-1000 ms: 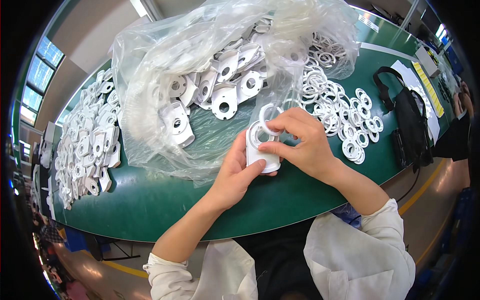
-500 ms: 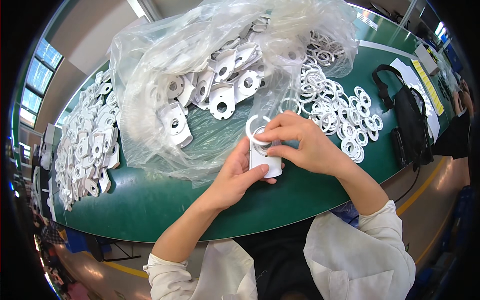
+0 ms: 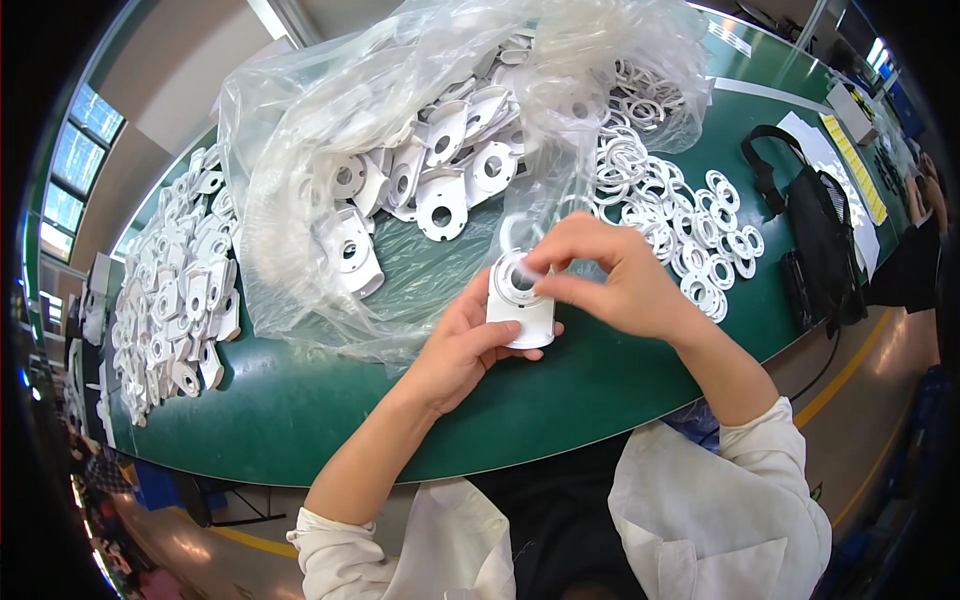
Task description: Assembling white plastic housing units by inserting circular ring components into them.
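Note:
My left hand [image 3: 458,350] is closed round a white plastic plate [image 3: 522,325], its thumb lying on the lower front face. At the plate's upper end is a round opening with a raised rim. Over that end my right hand [image 3: 625,280] pinches a white plastic ring [image 3: 508,236] between thumb and fingers. The ring is smeared by motion and partly behind the fingers. Whether it touches the plate I cannot tell.
A clear plastic bag [image 3: 290,180] holds many similar plates beyond my hands. More plates [image 3: 165,290] are heaped at left. Loose white rings [image 3: 690,225] lie at right, near a black bag [image 3: 825,235] on the green table [image 3: 330,420].
The plate has shifted slightly left and its opening shows more. My right fingers have risen a little and loosened from the plate's face, with the ring now blurred.

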Demonstrator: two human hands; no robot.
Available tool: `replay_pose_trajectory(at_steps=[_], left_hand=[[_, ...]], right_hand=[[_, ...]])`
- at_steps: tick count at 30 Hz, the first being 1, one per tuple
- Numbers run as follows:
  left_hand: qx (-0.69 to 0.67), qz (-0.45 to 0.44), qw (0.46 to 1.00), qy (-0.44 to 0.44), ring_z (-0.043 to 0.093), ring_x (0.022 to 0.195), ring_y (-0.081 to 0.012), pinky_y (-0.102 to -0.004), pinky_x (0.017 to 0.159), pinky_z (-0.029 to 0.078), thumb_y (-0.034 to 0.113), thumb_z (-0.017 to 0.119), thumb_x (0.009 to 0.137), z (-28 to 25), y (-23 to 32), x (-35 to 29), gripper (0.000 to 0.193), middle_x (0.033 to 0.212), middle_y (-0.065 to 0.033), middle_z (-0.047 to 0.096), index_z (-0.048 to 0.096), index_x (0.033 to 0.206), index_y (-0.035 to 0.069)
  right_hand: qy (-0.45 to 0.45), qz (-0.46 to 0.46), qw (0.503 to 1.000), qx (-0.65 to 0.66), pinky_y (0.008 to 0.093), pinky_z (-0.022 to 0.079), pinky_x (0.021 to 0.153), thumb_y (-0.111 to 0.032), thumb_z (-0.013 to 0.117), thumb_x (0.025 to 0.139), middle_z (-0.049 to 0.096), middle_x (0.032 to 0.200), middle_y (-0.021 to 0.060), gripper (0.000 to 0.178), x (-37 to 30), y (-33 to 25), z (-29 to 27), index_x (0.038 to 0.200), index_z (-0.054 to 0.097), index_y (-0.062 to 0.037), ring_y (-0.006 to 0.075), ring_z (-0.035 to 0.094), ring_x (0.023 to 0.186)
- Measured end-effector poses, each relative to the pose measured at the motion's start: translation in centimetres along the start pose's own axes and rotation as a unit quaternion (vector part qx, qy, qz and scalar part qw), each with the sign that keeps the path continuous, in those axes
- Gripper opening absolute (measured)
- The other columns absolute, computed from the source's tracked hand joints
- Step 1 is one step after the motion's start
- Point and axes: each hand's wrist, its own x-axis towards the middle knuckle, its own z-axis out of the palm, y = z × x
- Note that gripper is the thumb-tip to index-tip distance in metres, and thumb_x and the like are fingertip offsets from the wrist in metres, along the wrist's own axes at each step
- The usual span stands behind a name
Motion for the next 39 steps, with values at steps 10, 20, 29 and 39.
replay_pose_trajectory(at_steps=[10,20,29,39], left_hand=[[-0.009,0.109,0.992,0.062,0.059,0.112,-0.0279,-0.0351,0.089,0.053,-0.005,0.045,0.085,0.2,0.6,-0.3,0.06,0.131,-0.0153,0.051,0.026,0.141,0.005],[0.037,0.066,0.997,-0.02,0.048,0.123,-0.0209,-0.0375,0.1,0.045,-0.002,0.047,0.089,0.8,-0.9,-0.5,0.065,0.137,-0.0106,0.042,0.018,0.147,0.004],[0.031,0.029,0.999,-0.03,0.055,0.116,-0.0215,-0.0361,0.095,0.049,-0.002,0.048,0.088,0.5,-0.3,0.0,0.062,0.131,-0.0102,0.048,0.024,0.145,0.006],[0.012,-0.024,0.997,-0.075,0.065,0.101,-0.0213,-0.0239,0.064,0.051,0.002,0.049,0.084,-2.5,1.0,-2.6,0.063,0.125,-0.012,0.056,0.03,0.143,0.008]], right_hand=[[-0.048,0.118,0.968,-0.217,0.025,0.038,0.052,-0.011,0.076,0.073,0.063,0.075,0.0036,0.016,-0.3,-0.7,-2.1,0.086,0.07,-0.0028,0.0111,0.051,0.06],[-0.003,-0.043,0.985,-0.165,0.0321,0.044,0.059,-0.011,0.074,0.077,0.056,0.075,0.0057,0.009,-0.6,-0.1,1.1,0.082,0.069,-0.0042,0.0215,0.056,0.067],[-0.1,-0.119,0.95,-0.27,0.0332,0.044,0.06,-0.007,0.069,0.079,0.054,0.076,0.005,0.005,0.1,0.0,-0.4,0.083,0.067,-0.0035,0.024,0.053,0.072],[0.004,-0.033,0.996,0.084,0.0275,0.046,0.078,-0.002,0.059,0.086,0.048,0.127,0.0136,0.007,2.8,-0.9,-3.0,0.087,0.066,-0.0027,0.0182,0.057,0.091]])
